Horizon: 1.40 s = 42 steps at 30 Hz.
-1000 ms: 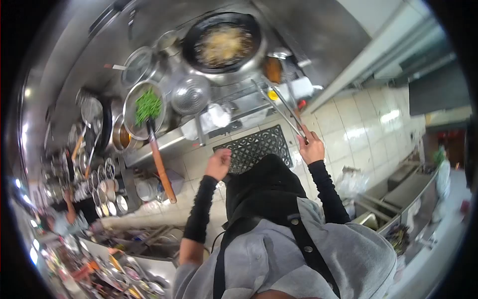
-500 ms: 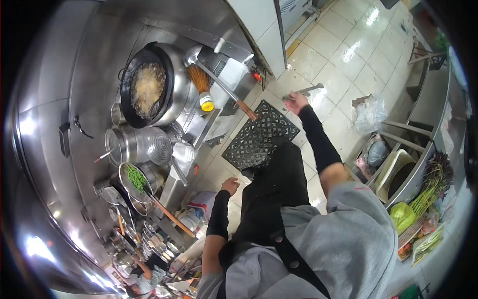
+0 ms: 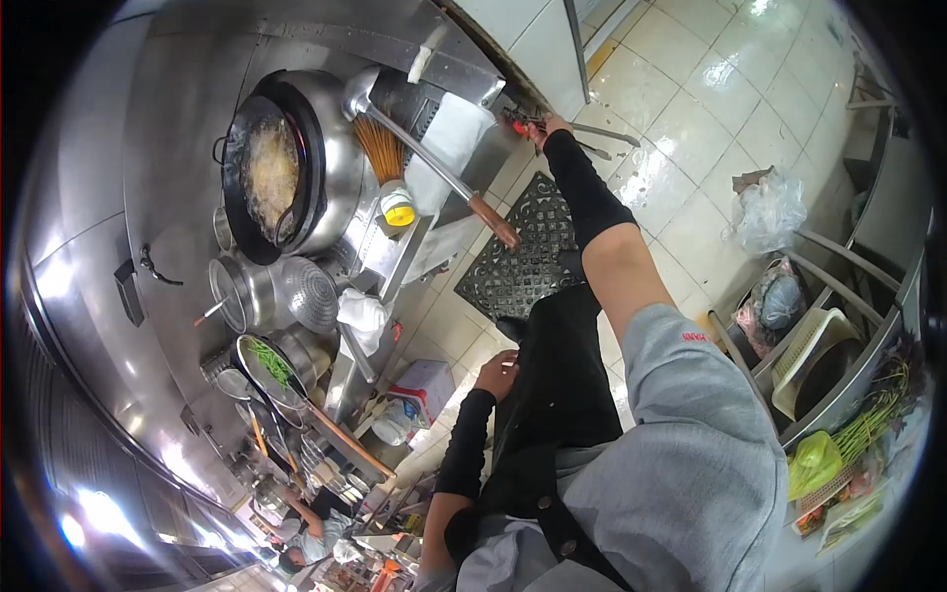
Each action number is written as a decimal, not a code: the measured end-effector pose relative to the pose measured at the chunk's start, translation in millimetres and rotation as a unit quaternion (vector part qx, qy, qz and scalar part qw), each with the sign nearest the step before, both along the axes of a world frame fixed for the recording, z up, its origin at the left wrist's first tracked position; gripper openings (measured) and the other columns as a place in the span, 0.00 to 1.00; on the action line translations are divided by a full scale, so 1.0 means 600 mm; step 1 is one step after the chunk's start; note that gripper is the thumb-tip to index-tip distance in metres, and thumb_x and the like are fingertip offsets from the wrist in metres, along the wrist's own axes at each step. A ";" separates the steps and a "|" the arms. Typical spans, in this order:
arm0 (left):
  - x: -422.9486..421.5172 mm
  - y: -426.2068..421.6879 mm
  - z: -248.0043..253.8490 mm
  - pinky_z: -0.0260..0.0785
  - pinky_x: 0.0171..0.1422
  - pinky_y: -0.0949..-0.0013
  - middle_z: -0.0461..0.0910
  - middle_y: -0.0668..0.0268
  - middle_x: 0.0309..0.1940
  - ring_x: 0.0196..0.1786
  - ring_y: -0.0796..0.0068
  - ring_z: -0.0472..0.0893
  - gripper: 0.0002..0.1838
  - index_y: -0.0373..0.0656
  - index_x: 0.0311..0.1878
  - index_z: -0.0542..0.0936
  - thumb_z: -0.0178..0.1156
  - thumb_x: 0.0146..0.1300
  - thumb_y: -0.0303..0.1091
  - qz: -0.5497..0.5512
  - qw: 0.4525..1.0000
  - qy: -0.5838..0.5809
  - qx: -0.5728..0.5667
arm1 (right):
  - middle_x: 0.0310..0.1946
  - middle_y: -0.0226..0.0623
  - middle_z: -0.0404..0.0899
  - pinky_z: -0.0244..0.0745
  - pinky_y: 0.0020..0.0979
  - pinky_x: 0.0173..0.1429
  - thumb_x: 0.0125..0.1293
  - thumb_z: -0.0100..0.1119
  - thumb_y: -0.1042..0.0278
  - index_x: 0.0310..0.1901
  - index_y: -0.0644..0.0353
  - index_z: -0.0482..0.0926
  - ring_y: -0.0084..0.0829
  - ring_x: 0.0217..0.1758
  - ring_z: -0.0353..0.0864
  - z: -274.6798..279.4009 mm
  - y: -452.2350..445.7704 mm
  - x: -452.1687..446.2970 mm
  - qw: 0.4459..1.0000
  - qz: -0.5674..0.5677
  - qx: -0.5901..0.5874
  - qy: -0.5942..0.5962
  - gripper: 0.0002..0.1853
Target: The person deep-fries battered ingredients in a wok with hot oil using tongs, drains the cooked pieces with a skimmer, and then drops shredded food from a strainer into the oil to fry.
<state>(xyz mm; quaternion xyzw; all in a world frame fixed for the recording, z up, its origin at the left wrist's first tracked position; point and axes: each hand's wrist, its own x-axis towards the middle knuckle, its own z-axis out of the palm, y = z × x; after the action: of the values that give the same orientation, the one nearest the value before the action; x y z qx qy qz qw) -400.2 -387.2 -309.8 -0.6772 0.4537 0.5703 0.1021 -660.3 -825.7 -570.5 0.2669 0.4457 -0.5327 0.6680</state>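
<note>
My right hand (image 3: pixel 552 128) reaches out to the stove's end, closed on the metal tongs (image 3: pixel 602 133), beside a red knob (image 3: pixel 520 127). Low beside my apron is my left hand (image 3: pixel 497 373), its fingers loosely apart and nothing in them. Pale food (image 3: pixel 271 173) bubbles in oil in the black wok (image 3: pixel 237 202). A ladle (image 3: pixel 424 153) with a wooden handle lies across the stove's edge, over a bamboo brush (image 3: pixel 380 148) and near a yellow-capped container (image 3: pixel 398 209).
Green vegetables (image 3: pixel 268 363) fill a long-handled strainer. A perforated skimmer (image 3: pixel 310 294) rests on a pot. A patterned mat (image 3: pixel 523 257) lies on the tiles. Plastic bags (image 3: pixel 771 209) and a shelf stand at the right. Another person (image 3: pixel 316 528) is at the lower left.
My right hand has moved up and left with the tongs, toward the stove's end. My left hand has come closer to my apron. The view has turned so the wok stands at the left.
</note>
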 end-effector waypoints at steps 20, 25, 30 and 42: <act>0.098 0.023 -0.011 0.77 0.56 0.62 0.86 0.61 0.47 0.47 0.63 0.86 0.19 0.47 0.57 0.81 0.62 0.66 0.41 -0.014 0.997 0.003 -0.082 | 0.42 0.45 0.83 0.86 0.44 0.41 0.78 0.46 0.53 0.53 0.59 0.78 0.40 0.39 0.85 0.038 0.053 0.020 0.968 0.190 -0.120 0.115 0.19; 0.111 -0.126 0.182 0.75 0.58 0.61 0.86 0.59 0.47 0.50 0.62 0.85 0.20 0.44 0.57 0.82 0.57 0.71 0.47 -0.017 0.982 -0.052 -0.180 | 0.47 0.36 0.82 0.75 0.33 0.47 0.68 0.48 0.26 0.61 0.55 0.74 0.30 0.42 0.79 0.415 0.195 0.044 0.776 0.557 -0.294 -0.022 0.38; 0.195 -0.132 0.335 0.77 0.55 0.61 0.86 0.56 0.46 0.49 0.59 0.85 0.20 0.40 0.53 0.83 0.60 0.64 0.43 0.094 0.931 -0.075 -0.344 | 0.29 0.39 0.86 0.76 0.37 0.40 0.57 0.73 0.51 0.43 0.69 0.85 0.34 0.33 0.83 0.317 0.123 0.096 0.506 0.495 -0.348 0.615 0.25; 0.513 0.291 0.271 0.62 0.70 0.37 0.68 0.43 0.67 0.67 0.32 0.69 0.52 0.40 0.74 0.58 0.71 0.51 0.53 0.490 0.662 -0.515 -0.236 | 0.13 0.28 0.62 0.53 0.29 0.13 0.71 0.62 0.60 0.25 0.56 0.66 0.22 0.10 0.58 0.765 0.433 0.245 0.643 0.538 -0.407 0.364 0.20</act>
<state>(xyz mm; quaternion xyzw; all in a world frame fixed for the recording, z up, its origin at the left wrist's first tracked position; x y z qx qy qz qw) -92.4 -212.9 -147.2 -0.9888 0.0505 -0.0283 -0.1377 -513.6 -565.8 -111.7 -0.5339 0.4560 -0.2619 0.6621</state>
